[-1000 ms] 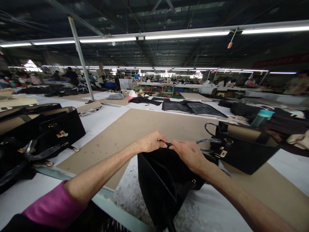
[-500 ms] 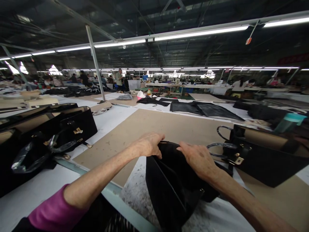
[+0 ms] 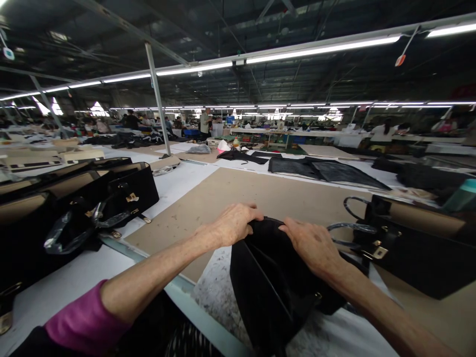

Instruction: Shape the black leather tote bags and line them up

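The black bag (image 3: 256, 297) sagged over a smudged white sheet (image 3: 217, 282), below and between the left hand (image 3: 238, 223) and right hand (image 3: 312, 245). The left pinched its far rim (image 3: 273, 222); the right gripped nearby, fingers partly hidden from me. Beyond lay a tan board (image 3: 260, 191).

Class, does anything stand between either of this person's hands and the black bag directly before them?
Nothing visible does: the left hand and right hand both touch the upper edge of the black bag. The clasped bag stands off to the right, not between.
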Available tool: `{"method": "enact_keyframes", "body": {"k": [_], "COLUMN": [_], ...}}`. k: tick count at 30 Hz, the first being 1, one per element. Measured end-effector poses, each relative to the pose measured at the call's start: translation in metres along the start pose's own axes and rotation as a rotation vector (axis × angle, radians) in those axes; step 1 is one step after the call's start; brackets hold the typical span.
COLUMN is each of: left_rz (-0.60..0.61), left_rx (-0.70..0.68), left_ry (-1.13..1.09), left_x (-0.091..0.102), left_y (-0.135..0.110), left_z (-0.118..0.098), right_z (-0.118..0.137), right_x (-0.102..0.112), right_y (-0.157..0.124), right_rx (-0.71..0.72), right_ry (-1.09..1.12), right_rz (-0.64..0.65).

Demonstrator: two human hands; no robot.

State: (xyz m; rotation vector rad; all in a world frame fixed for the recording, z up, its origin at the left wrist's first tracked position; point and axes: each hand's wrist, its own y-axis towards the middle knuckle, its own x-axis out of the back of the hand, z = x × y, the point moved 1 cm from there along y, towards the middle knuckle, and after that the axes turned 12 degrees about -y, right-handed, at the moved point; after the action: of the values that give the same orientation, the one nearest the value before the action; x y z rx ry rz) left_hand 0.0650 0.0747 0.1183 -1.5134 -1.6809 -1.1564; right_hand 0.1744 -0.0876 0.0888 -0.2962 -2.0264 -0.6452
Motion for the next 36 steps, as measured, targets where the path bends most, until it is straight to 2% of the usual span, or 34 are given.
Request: {"method": "enact_keyframes", "body": {"k": [3,8,14,21,29,36], "left_rz": [0.032,0.017,0.014,-0.149,-0.249,-0.331], "left_rx": [-0.036,-0.054,-0.032,-0.009,0.094,0.147], "left_ry": [0.025,0.107,0.142,0.062,-0.152,-0.206], "left_x": [-0.001,-0.003,-0.004,-0.009,-0.018,-0.02], "left_y": [0.005,0.009,0.009,0.008,0.007,0.008], "left_z": [0.001,0.001,-0.002,0.005,0.009,0.007], "right_z": [0.0,0.001,0.001,0.002,0.001,0.001], "right_x": [0.0,0.003,0.002,0.002,0.001,0.001], "right_y": [0.0,-0.001,0.0,-0.002,-0.001,0.001], "right_rx": [-0.011,0.0,-0.025,-0.011,-0.025,-0.042], "right_ry": [0.01,0.011,0.001,-0.018,0.0,-0.026], "right_rz": [0.015,0.013,0.027,-0.019,0.022,0.037]}}
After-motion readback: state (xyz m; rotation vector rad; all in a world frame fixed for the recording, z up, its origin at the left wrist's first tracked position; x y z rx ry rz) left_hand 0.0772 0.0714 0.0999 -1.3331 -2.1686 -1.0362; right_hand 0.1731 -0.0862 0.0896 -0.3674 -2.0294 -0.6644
